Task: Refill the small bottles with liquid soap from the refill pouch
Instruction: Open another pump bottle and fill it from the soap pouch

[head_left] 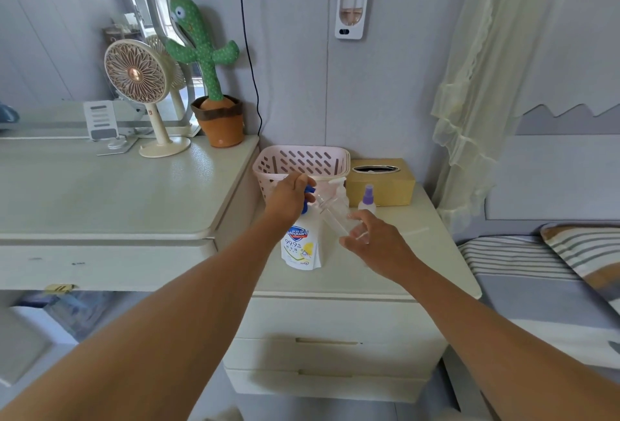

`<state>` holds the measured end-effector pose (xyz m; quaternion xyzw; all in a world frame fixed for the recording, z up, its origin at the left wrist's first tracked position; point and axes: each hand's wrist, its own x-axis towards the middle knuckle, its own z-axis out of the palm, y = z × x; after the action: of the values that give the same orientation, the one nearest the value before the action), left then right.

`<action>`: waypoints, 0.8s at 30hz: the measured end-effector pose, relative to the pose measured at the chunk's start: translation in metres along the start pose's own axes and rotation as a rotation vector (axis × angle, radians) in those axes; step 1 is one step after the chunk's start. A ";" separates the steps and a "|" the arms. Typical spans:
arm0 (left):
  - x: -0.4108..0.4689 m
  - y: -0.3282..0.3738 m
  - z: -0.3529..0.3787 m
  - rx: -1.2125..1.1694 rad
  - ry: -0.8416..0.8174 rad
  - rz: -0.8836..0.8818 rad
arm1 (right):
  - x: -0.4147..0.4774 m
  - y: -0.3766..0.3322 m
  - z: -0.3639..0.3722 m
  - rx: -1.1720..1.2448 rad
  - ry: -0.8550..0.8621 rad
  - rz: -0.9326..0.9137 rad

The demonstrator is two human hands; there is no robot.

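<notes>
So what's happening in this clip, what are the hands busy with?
A person stands at a cream bedside cabinet. The left hand grips the blue cap end of a white soap refill pouch standing upright on the cabinet. The right hand holds a small clear plastic bottle, tilted toward the pouch's top. No soap flow is visible. A small purple-capped spray bottle stands behind, untouched.

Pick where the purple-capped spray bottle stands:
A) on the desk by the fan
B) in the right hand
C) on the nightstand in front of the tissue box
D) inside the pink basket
C: the spray bottle stands upright on the nightstand, just in front of the tissue box, with neither hand on it.
</notes>
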<state>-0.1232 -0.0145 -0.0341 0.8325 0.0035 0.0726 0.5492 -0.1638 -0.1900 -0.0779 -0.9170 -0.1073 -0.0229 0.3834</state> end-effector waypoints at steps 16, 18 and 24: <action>0.025 0.020 -0.005 0.253 -0.029 -0.132 | 0.002 0.007 -0.010 -0.022 -0.013 -0.097; 0.030 0.027 -0.002 0.414 -0.042 -0.125 | 0.004 0.008 -0.008 -0.018 -0.020 -0.098; 0.037 0.027 0.011 0.551 -0.154 -0.112 | 0.006 0.014 -0.004 0.015 -0.017 -0.117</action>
<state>-0.0868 -0.0323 -0.0093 0.9518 0.0275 -0.0250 0.3043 -0.1548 -0.2016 -0.0843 -0.9065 -0.1643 -0.0366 0.3872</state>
